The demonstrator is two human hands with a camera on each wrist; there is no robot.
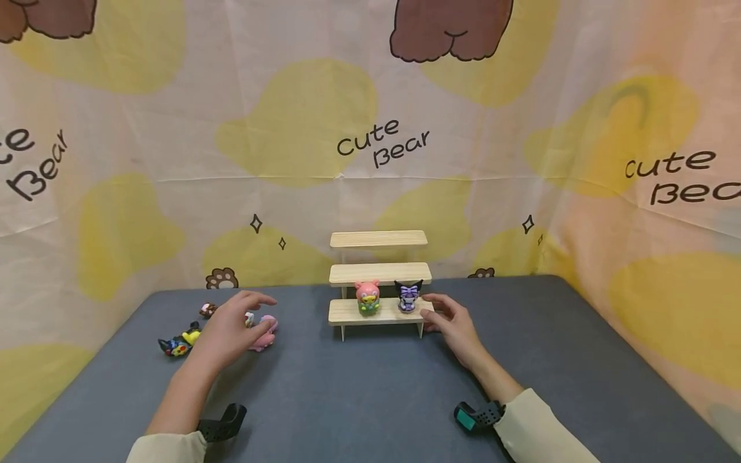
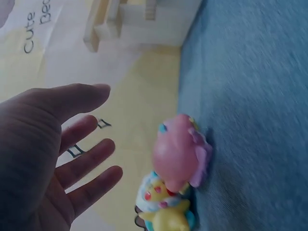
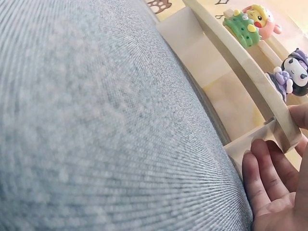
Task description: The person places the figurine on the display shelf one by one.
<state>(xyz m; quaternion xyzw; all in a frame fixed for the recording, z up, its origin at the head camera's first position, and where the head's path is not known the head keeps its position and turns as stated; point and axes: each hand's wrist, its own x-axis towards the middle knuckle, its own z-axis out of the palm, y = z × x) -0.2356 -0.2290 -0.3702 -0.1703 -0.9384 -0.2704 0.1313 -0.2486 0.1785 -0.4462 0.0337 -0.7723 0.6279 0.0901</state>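
A three-tier wooden display stand [image 1: 379,312] stands at the back of the table. On its lowest tier are a figurine in a pink hood and green outfit [image 1: 368,298] and a black-and-purple figurine [image 1: 408,297]. At the tier's right end, my right hand [image 1: 454,325] grips the stand, thumb along the edge and other fingers underneath by the leg [image 3: 250,137]. My left hand [image 1: 228,328] hovers, fingers spread and holding nothing, over the toys on the left. Nearest to it lie a pink figurine [image 2: 175,151] and a yellow one with a white hood [image 2: 168,216].
Farther left on the grey tabletop [image 1: 359,399] lie a black-and-colourful figurine [image 1: 173,347], a yellow toy [image 1: 191,335] and a small brown one [image 1: 208,310]. A printed cloth [image 1: 278,128] hangs behind the table and along its sides.
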